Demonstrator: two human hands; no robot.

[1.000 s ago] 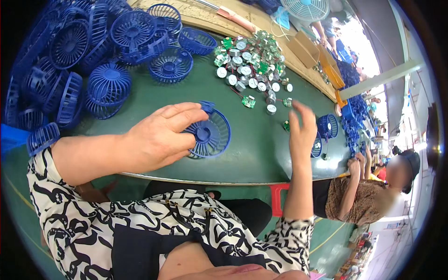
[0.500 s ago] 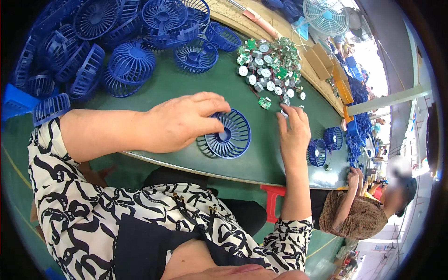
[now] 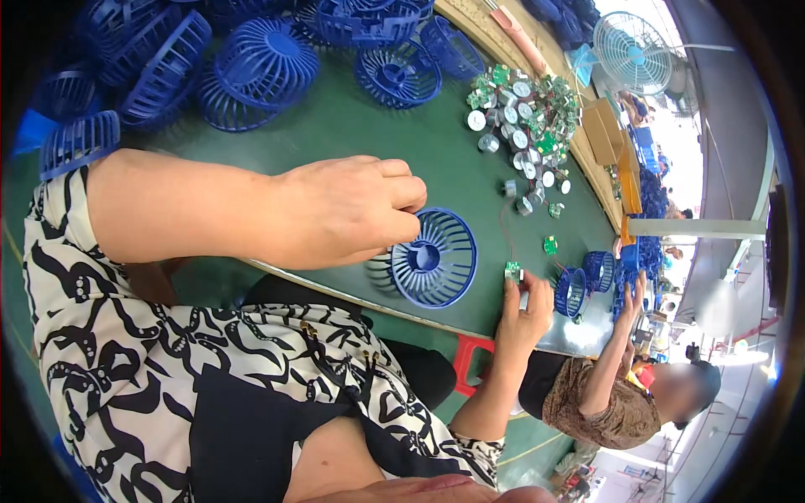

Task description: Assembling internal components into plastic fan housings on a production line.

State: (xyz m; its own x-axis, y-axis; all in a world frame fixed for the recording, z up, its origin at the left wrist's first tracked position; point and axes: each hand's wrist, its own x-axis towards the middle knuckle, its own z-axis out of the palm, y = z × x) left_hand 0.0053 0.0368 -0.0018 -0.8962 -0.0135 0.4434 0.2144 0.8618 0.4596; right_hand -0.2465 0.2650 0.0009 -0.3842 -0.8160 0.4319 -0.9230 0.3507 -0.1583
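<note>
A round blue plastic fan cage (image 3: pixel 449 289) rests on the green table in front of me, its ribbed inside and central hub facing up. My left hand (image 3: pixel 356 210) is at the cage's left rim, fingers curled and closed on it; the fingertips are partly hidden. To the right of the cage, my right hand (image 3: pixel 527 312) pinches a small green circuit board (image 3: pixel 513 271) between thumb and fingers. A thin wire runs from this board up toward small silver motors (image 3: pixel 524 205) at the near edge of a pile.
Blue fan cages (image 3: pixel 260 71) are heaped at the upper left. Motors with circuit boards (image 3: pixel 528 117) lie piled at the far side. Two blue cages (image 3: pixel 572 291) stand to the right, near a co-worker (image 3: pixel 599 394). A red stool (image 3: pixel 470 360) is below the table edge.
My right hand has come back from the motor pile toward me and now holds a circuit board. My left fingers have closed at the cage's rim. The whole view has shifted somewhat.
</note>
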